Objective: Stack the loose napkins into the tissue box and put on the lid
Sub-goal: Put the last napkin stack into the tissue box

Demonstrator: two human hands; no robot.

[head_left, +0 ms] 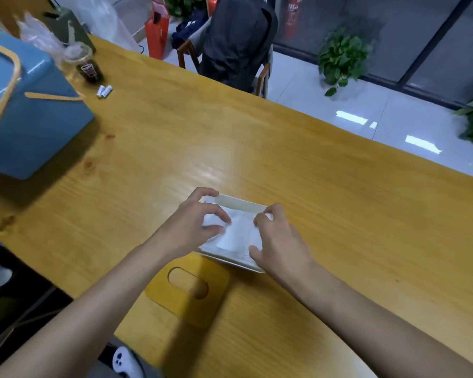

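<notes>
Head view. The white tissue box [236, 205] sits open on the wooden bench [311, 173], with white napkins [236, 234] already lying inside it. The left hand [194, 227] rests its spread, curled fingers on the left part of the stack; the right hand [280, 237] pinches the napkins' right edge between thumb and fingers. Both appear to be settling the stack into place. The wooden lid [187, 291], with its oval slot, lies flat on the bench just in front of the box, untouched. Loading seems nearly complete; fitting the lid remains.
</notes>
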